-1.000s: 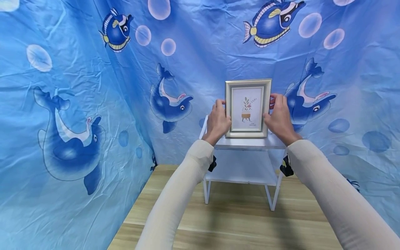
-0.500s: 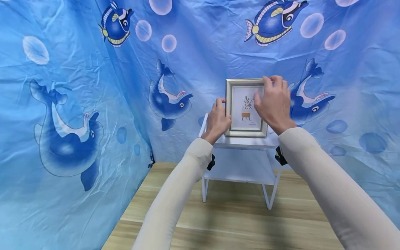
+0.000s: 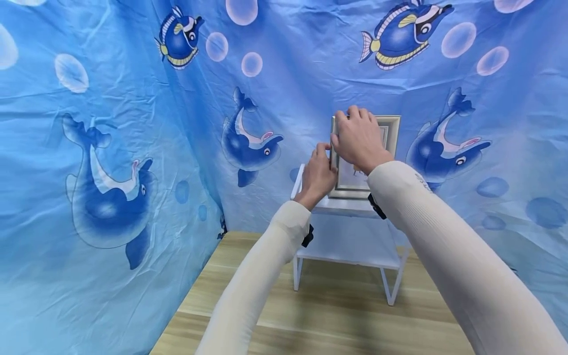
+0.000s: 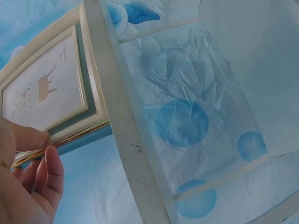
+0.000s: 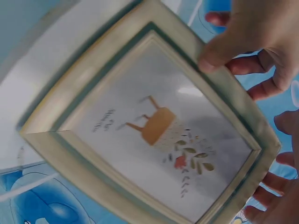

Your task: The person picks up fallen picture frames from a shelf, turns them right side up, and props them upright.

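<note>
A cream-coloured picture frame (image 3: 388,125) stands upright on a small white table (image 3: 337,203). Its print shows a plant in an orange pot on legs. My left hand (image 3: 320,170) pinches the frame's left edge, thumb in front and fingers behind, as the left wrist view shows. My right hand (image 3: 360,140) is at the frame's upper left corner and covers much of the picture in the head view. In the right wrist view its fingers (image 5: 275,182) lie loosely bent by the top edge, with the thumb apart; whether they touch is unclear.
A blue curtain (image 3: 306,64) printed with dolphins, fish and bubbles hangs behind the table and along the left. Below the tabletop is a lower white shelf (image 3: 350,239). The table's thin legs stand on a wood-grain floor (image 3: 337,315).
My right hand has left the frame's right edge and moved up and left across its front to the upper left corner. My left hand still holds the left edge. The view shifted slightly.
</note>
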Motion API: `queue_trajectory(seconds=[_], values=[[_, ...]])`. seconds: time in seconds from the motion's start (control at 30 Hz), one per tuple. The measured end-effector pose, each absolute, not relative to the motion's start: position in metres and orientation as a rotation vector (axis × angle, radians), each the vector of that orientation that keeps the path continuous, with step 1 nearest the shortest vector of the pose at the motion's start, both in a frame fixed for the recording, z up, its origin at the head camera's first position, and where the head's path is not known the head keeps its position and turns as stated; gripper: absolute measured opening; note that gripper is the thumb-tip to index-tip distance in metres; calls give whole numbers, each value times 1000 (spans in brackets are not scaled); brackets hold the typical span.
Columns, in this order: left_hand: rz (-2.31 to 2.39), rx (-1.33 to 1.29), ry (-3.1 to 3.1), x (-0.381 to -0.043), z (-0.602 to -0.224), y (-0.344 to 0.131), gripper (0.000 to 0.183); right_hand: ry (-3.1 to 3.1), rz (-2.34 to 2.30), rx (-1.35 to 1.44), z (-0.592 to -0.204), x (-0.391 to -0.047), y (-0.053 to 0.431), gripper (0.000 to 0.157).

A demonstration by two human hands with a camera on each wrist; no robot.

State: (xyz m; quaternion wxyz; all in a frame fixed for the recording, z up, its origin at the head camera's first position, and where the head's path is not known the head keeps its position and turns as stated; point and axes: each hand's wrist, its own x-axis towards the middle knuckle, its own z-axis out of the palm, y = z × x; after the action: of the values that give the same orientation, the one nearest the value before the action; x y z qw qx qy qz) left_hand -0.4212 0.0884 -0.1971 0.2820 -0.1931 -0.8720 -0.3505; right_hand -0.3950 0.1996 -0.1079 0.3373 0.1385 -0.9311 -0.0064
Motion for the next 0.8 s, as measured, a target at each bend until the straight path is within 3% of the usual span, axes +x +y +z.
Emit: queue_trajectory(seconds=[0.3,0.57,0.8], values=[[-927,-547,-2329,-425,-199,86,50,-2479,-98,301,-97,-399,186,45],[-921,-545,-2341,-424,-198,84,47,-2496,-123,265,-97,-401,183,59],[-959,-550,-2340,-425,-201,83,44,-2463,-179,249,-101,-403,181,59]])
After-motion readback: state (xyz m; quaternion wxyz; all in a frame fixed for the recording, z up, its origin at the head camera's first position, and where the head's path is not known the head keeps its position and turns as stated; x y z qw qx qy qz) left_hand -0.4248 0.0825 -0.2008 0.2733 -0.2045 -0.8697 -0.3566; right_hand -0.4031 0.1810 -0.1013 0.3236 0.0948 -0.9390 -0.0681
